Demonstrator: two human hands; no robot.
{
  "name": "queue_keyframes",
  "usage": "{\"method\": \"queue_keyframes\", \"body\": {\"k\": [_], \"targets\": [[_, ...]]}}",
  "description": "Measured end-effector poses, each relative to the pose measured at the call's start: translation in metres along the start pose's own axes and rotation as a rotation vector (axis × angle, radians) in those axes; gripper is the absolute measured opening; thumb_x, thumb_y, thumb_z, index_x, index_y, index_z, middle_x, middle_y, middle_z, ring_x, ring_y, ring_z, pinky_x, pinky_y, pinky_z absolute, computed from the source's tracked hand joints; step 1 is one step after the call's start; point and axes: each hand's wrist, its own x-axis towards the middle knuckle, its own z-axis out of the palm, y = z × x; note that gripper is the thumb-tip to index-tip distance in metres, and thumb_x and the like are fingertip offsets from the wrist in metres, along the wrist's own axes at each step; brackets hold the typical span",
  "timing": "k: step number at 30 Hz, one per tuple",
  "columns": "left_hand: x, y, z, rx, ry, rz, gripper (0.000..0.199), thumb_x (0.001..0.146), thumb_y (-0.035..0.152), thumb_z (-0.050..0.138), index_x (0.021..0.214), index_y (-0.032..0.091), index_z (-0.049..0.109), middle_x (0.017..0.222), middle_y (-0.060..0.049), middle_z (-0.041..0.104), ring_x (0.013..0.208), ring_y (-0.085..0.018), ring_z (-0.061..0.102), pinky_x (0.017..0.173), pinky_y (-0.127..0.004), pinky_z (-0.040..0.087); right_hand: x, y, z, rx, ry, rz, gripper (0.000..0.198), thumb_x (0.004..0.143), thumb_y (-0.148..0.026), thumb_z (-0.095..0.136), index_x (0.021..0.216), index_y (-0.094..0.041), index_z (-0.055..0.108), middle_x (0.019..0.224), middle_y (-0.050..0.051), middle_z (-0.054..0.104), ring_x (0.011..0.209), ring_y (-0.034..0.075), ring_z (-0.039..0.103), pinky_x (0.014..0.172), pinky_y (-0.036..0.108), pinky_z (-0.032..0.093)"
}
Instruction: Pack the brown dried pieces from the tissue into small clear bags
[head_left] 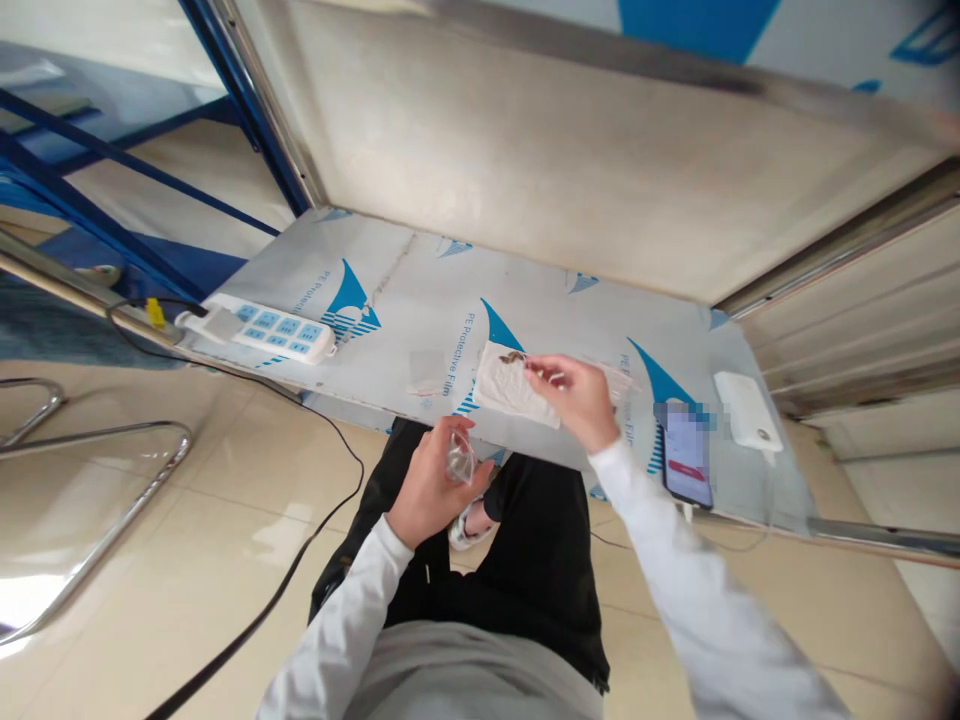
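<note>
My left hand (431, 480) is at the front edge of the shelf, its fingers closed round a small clear plastic bag (460, 456). Over a white tissue (510, 390) on the shelf, my right hand (576, 393) pinches with thumb and forefinger. What sits between those fingertips is too small to name. Beside them, on the tissue's far edge, lie small dark brown bits (512, 357). Another thin clear bag (619, 380) lies partly behind my right hand.
A white power strip (277, 332) with a black cord lies at the left. A phone (684, 460) and a white power bank (748, 410) with a cable are at the right. A metal chair frame (161, 480) stands on the floor at left.
</note>
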Motion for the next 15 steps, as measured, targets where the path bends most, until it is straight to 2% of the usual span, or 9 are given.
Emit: {"method": "queue_keyframes", "body": {"k": [1, 3, 6, 11, 13, 15], "targets": [[0.002, 0.003, 0.001, -0.016, 0.016, 0.014, 0.038, 0.074, 0.027, 0.064, 0.105, 0.022, 0.044, 0.083, 0.000, 0.058, 0.080, -0.017, 0.059, 0.076, -0.030, 0.045, -0.024, -0.018, -0.003, 0.118, -0.013, -0.033, 0.022, 0.085, -0.033, 0.060, 0.099, -0.020, 0.069, 0.090, 0.004, 0.072, 0.071, 0.015, 0.063, 0.064, 0.025, 0.050], [0.006, 0.008, 0.005, -0.059, 0.028, 0.045, 0.035, 0.072, 0.026, 0.064, 0.101, 0.022, 0.044, 0.086, -0.001, 0.059, 0.081, -0.017, 0.059, 0.075, -0.029, 0.045, -0.065, -0.047, -0.005, 0.209, -0.040, -0.079, 0.016, 0.082, -0.029, 0.063, 0.096, -0.024, 0.070, 0.089, 0.002, 0.072, 0.068, 0.015, 0.062, 0.063, 0.026, 0.050], [0.007, 0.015, 0.011, -0.117, 0.001, 0.094, 0.031, 0.071, 0.022, 0.063, 0.096, 0.022, 0.044, 0.091, -0.003, 0.059, 0.081, -0.017, 0.060, 0.073, -0.028, 0.046, -0.095, -0.072, 0.000, 0.151, -0.023, -0.113, 0.019, 0.080, -0.019, 0.065, 0.098, -0.025, 0.068, 0.084, 0.003, 0.070, 0.070, 0.016, 0.062, 0.066, 0.029, 0.051], [0.004, 0.022, 0.015, -0.117, -0.018, 0.150, 0.026, 0.070, 0.018, 0.059, 0.091, 0.021, 0.046, 0.089, -0.003, 0.060, 0.080, -0.017, 0.060, 0.072, -0.028, 0.046, -0.099, -0.081, -0.006, -0.142, -0.112, -0.236, 0.023, 0.082, -0.023, 0.065, 0.105, -0.024, 0.064, 0.081, 0.006, 0.070, 0.078, 0.022, 0.061, 0.072, 0.034, 0.049], [0.003, 0.022, 0.015, -0.123, -0.005, 0.151, 0.025, 0.070, 0.018, 0.061, 0.090, 0.020, 0.046, 0.085, -0.002, 0.060, 0.077, -0.016, 0.060, 0.071, -0.027, 0.047, -0.096, -0.078, -0.013, -0.126, -0.154, -0.281, 0.021, 0.084, -0.027, 0.063, 0.104, -0.024, 0.065, 0.081, 0.006, 0.070, 0.079, 0.021, 0.061, 0.073, 0.033, 0.049], [0.002, 0.020, 0.014, -0.126, 0.034, 0.133, 0.023, 0.072, 0.020, 0.063, 0.088, 0.020, 0.048, 0.082, 0.000, 0.061, 0.074, -0.014, 0.060, 0.070, -0.026, 0.047, -0.084, -0.064, -0.018, -0.011, -0.153, -0.267, 0.018, 0.087, -0.029, 0.059, 0.102, -0.024, 0.066, 0.086, 0.004, 0.071, 0.078, 0.018, 0.062, 0.072, 0.029, 0.049]]}}
